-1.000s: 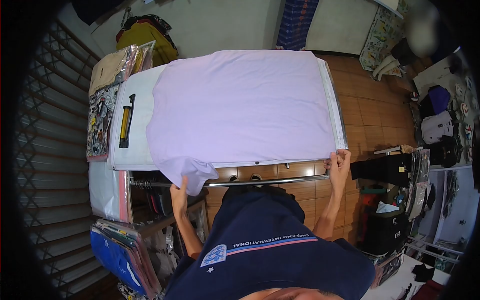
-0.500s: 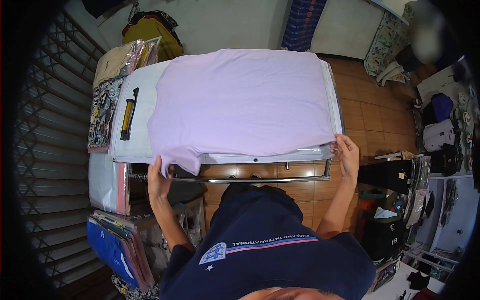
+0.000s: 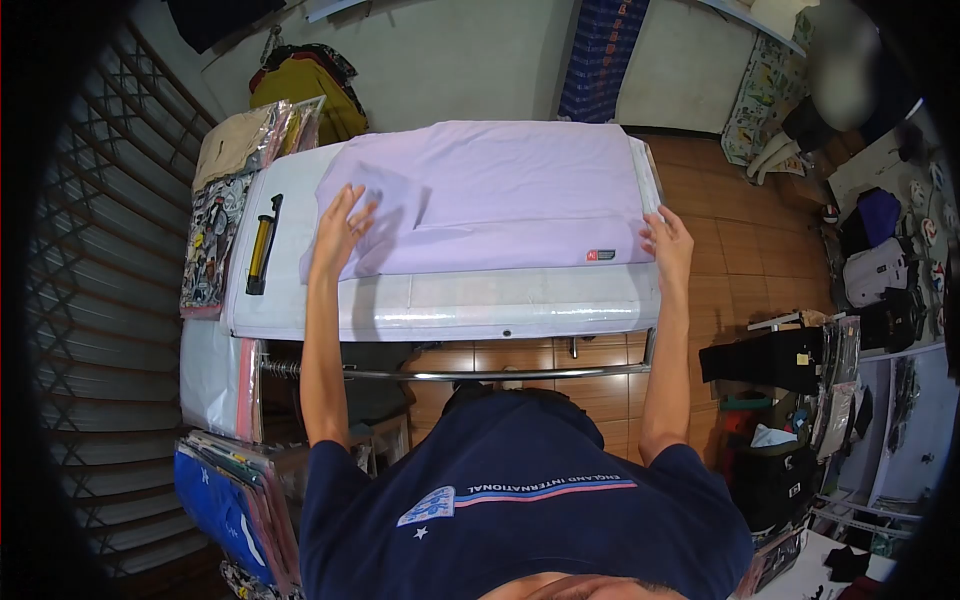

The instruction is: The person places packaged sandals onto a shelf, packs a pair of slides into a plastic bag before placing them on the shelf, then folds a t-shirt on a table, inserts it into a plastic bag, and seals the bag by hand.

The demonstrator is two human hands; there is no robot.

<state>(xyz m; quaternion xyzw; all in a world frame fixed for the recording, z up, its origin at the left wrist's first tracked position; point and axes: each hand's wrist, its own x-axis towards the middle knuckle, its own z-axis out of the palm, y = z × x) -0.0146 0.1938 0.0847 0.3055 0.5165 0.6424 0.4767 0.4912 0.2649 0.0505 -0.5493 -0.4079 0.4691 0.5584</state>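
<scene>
A lilac shirt (image 3: 500, 180) lies on the white padded table (image 3: 470, 300), its near side folded over onto itself, with a small red and dark label (image 3: 600, 256) showing near the right end of the fold. Over the shirt's left part is my left hand (image 3: 343, 228), fingers apart, beside the turned-in sleeve, which is blurred. My right hand (image 3: 668, 238) is at the shirt's right edge near the table corner, its fingers loosely bent and apart. Neither hand shows cloth between its fingers.
A black and yellow tool (image 3: 263, 245) rests at the table's left end. Packaged clothes (image 3: 215, 235) stand beyond it. A metal rail (image 3: 500, 375) runs along the near side. Black trousers (image 3: 765, 352) and bags are at the right.
The shirt's near side has been folded away from me, baring the table's near strip. Both hands have moved farther over the table; my left hand has let go of the sleeve.
</scene>
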